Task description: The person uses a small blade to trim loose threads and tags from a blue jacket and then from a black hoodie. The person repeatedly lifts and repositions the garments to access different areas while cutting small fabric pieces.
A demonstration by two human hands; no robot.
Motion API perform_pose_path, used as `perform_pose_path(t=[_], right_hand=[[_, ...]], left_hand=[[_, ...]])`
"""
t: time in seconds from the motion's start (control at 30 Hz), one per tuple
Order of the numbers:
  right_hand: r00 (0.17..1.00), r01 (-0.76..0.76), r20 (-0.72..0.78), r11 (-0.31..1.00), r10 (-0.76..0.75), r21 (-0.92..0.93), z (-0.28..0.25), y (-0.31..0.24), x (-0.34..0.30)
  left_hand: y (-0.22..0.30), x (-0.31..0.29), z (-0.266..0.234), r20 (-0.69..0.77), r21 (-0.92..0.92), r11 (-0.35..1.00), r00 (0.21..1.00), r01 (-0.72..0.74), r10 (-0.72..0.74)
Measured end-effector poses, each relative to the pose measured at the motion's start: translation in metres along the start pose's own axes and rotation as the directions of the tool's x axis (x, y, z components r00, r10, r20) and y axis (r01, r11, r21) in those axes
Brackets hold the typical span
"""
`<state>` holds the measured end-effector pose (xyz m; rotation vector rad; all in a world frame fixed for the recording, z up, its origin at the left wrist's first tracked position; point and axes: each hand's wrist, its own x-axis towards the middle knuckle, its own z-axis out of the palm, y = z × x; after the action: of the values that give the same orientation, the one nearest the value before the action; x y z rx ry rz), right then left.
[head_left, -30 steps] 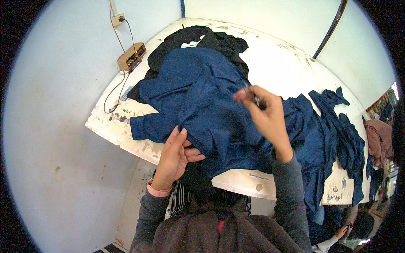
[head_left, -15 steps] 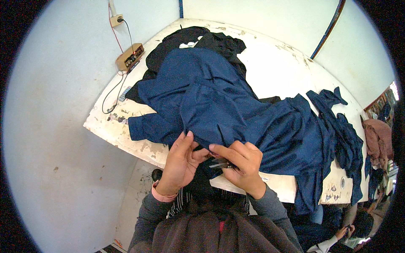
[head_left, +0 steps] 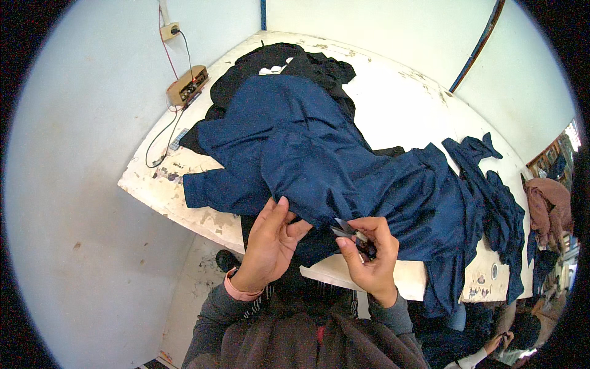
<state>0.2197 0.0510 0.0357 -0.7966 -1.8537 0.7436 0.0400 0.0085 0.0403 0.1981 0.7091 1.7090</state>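
Observation:
A navy blue garment [head_left: 301,154] lies spread over the white table, its near edge drawn toward me. My left hand [head_left: 270,246] pinches that edge between thumb and fingers, with a pink band around the wrist. Just to the right, my right hand [head_left: 378,261] grips a pair of thread snips [head_left: 345,229]. Their blades stand apart and point left, close to the cloth by my left fingertips. Part of the snips' body is hidden inside the right hand.
Black garments [head_left: 258,64] are heaped behind the navy one. More navy cloth [head_left: 491,203] hangs over the right side of the worn table [head_left: 212,224]. A brown box with wires [head_left: 187,86] and a remote [head_left: 178,139] sit at the left. Another person's hand [head_left: 501,341] shows lower right.
My right hand has moved slightly right and down, away from the cloth edge, and turned the snips so their blades show. The left hand keeps its pinch on the garment.

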Motion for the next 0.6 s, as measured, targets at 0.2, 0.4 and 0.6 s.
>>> perform_pose_path(t=[0.2, 0.4, 0.6], right_hand=[[0.966, 0.25, 0.012, 0.925, -0.257, -0.285, 0.002, -0.011, 0.009], [0.938, 0.327, 0.017, 0.868, -0.346, -0.372, 0.005, -0.006, 0.009], [0.972, 0.22, -0.027, 0.951, -0.231, -0.219, 0.004, 0.004, 0.003]], left_hand=[[-0.005, 0.005, -0.019, 0.36, -0.075, 0.997, 0.933, 0.012, 0.016], [-0.006, 0.0, -0.011, 0.231, -0.082, 0.996, 0.973, 0.018, 0.001], [-0.013, 0.003, -0.022, 0.224, 0.058, 0.998, 0.974, 0.009, -0.022]])
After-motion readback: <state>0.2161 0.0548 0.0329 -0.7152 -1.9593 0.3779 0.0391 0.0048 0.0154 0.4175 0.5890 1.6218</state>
